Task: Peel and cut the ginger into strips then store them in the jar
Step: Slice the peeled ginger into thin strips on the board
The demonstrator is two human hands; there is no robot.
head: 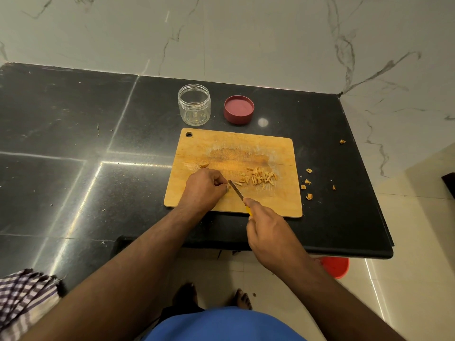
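Operator body, head view:
- Both forearms bare to the frame edge; no sleeve visible on either
- left hand (205, 187) and right hand (267, 230): no rings, no watch, no bands, no gloves
- Blue garment (221, 324) at bottom centre, smooth plain fabric, no print or seams visible; rounded outline
- Two bare feet (242, 298) on the floor below, no footwear; toes visible on the right-side one, the other dim and partly in shadow

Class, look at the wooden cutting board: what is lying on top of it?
On the cutting board lie ginger strips and one ginger slice. The left hand covers the piece being cut by the knife.
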